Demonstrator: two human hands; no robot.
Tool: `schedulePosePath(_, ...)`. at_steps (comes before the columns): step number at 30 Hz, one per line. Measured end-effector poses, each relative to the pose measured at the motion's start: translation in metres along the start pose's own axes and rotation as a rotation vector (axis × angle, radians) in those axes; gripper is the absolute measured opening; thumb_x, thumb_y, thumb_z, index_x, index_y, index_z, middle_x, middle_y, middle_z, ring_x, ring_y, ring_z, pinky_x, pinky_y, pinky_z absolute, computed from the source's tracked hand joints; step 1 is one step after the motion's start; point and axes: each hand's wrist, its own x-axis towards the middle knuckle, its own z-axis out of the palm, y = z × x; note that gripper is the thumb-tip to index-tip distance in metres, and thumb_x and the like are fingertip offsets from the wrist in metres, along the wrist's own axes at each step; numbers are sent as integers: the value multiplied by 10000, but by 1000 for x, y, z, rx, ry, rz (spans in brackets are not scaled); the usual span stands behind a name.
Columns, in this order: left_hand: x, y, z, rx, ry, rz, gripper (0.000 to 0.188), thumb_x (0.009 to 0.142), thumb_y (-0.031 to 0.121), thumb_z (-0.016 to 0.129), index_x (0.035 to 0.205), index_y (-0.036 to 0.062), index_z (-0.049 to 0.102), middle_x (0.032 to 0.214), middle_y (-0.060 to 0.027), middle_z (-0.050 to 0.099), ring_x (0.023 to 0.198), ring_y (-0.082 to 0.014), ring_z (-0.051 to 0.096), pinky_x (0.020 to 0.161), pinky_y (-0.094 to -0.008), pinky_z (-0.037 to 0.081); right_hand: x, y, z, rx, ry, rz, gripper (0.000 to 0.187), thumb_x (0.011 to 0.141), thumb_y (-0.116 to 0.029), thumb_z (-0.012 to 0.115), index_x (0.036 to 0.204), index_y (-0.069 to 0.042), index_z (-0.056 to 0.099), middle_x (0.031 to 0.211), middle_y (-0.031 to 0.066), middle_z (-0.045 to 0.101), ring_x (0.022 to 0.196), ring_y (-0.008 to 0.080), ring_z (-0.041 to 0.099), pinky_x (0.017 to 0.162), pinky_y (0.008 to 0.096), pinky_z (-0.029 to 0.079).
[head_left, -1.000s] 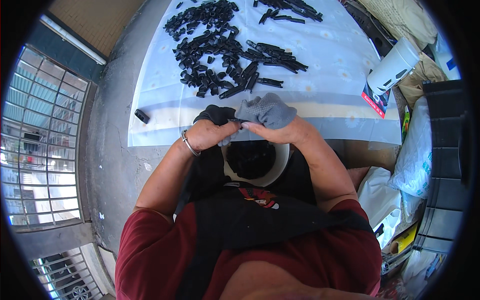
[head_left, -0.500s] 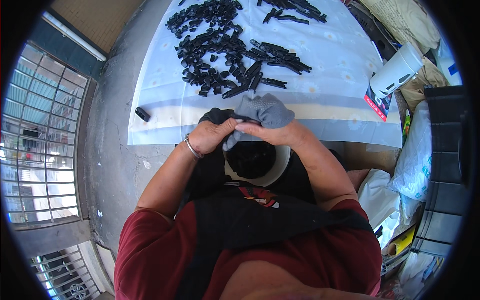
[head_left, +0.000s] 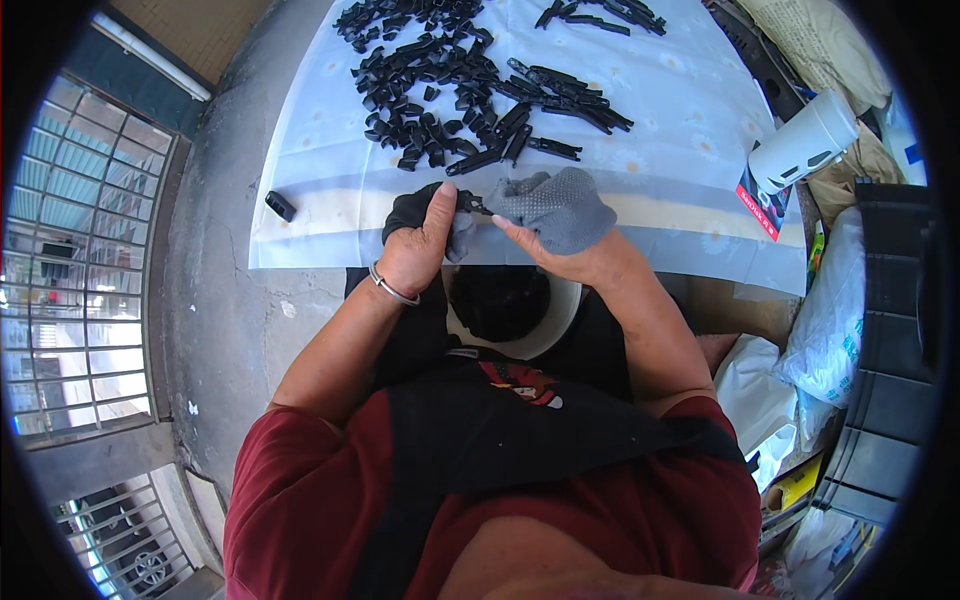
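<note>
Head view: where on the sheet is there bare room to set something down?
The sheet is bare at right, between the black clips and the white cup, and along its near-left edge around one stray clip. The middle and far end are crowded with clips; the left hand and right hand with the grey gloves fill the near middle.

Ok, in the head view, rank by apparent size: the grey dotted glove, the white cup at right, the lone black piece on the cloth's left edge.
1. grey dotted glove
2. white cup, close to the glove; fisheye rim distortion makes this unsure
3. lone black piece, clearly smallest
</note>
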Motion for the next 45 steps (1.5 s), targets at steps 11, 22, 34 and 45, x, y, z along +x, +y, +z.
schedulePosePath(11, 0, 23, -8, 326, -234, 99, 313, 906, 198, 376, 756, -2, 564, 627, -186, 538, 559, -323, 502, 550, -344, 422, -7, 4, 13, 52, -51, -123, 222, 768, -168, 589, 979, -106, 623, 930, 69, 629, 830, 227, 591, 725, 324, 451)
schedulePosePath(22, -1, 19, -26, 409, -260, 223, 359, 913, 277, 403, 787, -19, 563, 631, -161, 561, 561, -282, 529, 556, -343, 434, 8, -16, 9, 2, -223, -98, 215, 771, -230, 584, 938, -99, 619, 834, 92, 617, 755, 274, 577, 690, 360, 444)
schedulePosePath(34, 68, -17, -15, 1184, 25, 351, 255, 802, 183, 503, 1039, 119, 572, 940, -113, 599, 798, -289, 594, 691, -381, 478, 47, 21, 37, -579, -195, -40, 255, 765, -119, 483, 993, -153, 591, 956, 63, 583, 848, 242, 550, 719, 382, 452)
schedulePosePath(45, 44, -11, -21, 669, 197, 304, 180, 772, 81, 514, 932, 78, 597, 772, -119, 623, 653, -247, 616, 565, -322, 476, 20, 23, 16, -230, 219, -3, 169, 754, -145, 575, 899, -61, 595, 898, 104, 590, 780, 296, 552, 714, 389, 433)
